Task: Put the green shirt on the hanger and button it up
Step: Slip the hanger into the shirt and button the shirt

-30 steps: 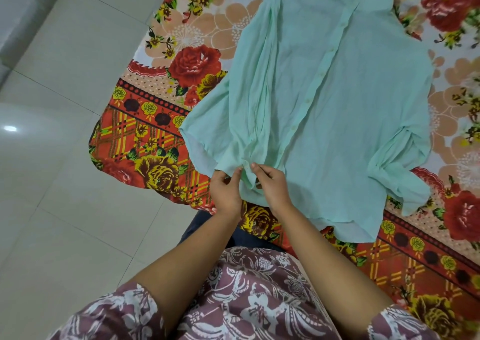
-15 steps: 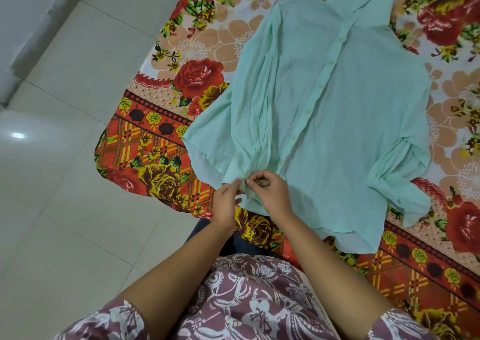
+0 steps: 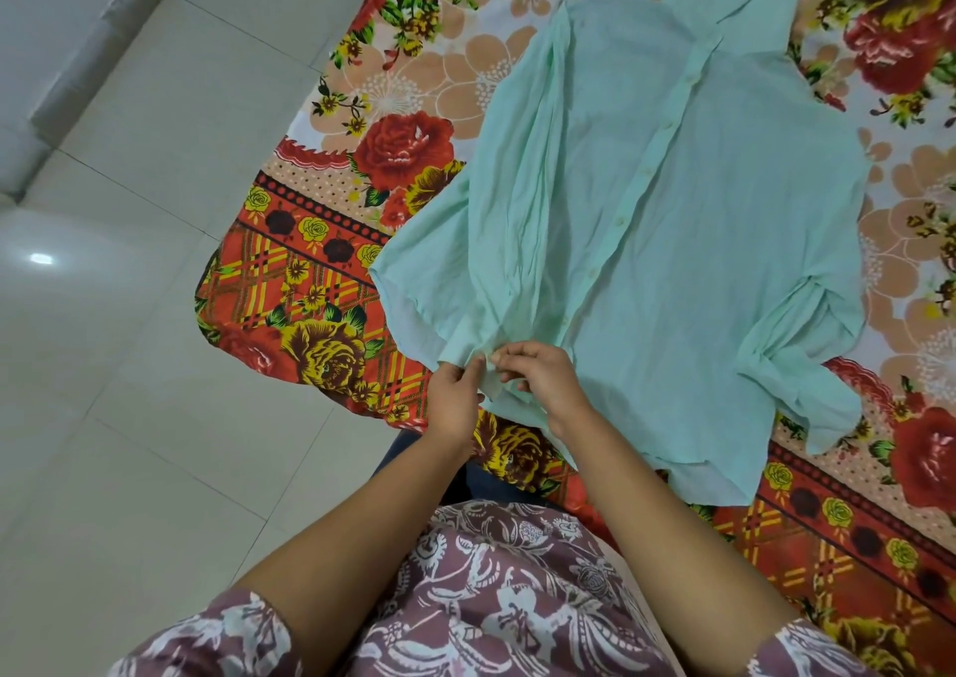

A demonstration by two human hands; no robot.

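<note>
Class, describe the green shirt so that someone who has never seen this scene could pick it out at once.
Find the red floral bedspread beside the pale tiled floor. Laid out on it is the green shirt, collar at the far end. It is the only plain mint cloth among flower prints.

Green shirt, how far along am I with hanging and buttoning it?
Done: the green shirt lies flat, its placket looks closed down most of its length. In hand: left hand and right hand pinch the placket's bottom end. Left: that last fastening; no hanger shows, so hanging cannot be confirmed.
</note>
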